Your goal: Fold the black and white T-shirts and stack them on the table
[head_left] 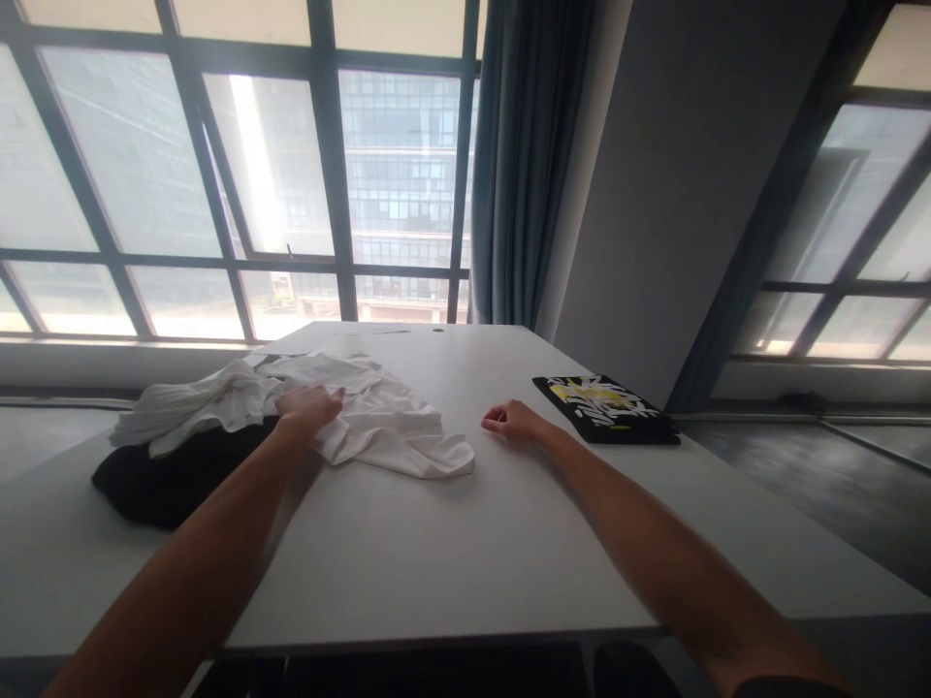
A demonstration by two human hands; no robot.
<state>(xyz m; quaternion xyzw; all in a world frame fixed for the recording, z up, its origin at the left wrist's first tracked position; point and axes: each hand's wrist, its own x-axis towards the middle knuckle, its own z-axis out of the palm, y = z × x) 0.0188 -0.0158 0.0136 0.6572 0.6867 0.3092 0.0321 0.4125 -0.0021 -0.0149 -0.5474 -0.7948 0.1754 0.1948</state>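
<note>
My left hand (pixel 309 407) is laid on the crumpled white garment (pixel 364 412), fingers curled into the cloth as if gripping a fold near its middle, though I can't make out how much fabric is actually pinched. The garment lies heaped on the left half of the desk (pixel 465 543), its far end draped over a black garment (pixel 167 480) that sits under it near the left edge. My right hand (pixel 509 423) rests on the bare desk just to the right of the white cloth, apart from it, loosely clenched and grasping nothing. I judge this cloth light, soft and limp: it will sag and slide rather than keep any shape, so a pinch in the middle will only lift a bunch. A seam, hem or corner looks like the better hold, and the loose lobe nearest my right hand seems the easiest edge to reach. The smooth desk should let it drag freely, but the black garment underneath may come along if I pull hard. A folded black piece with a white and yellow print (pixel 603 407) lies well off to the right.
</note>
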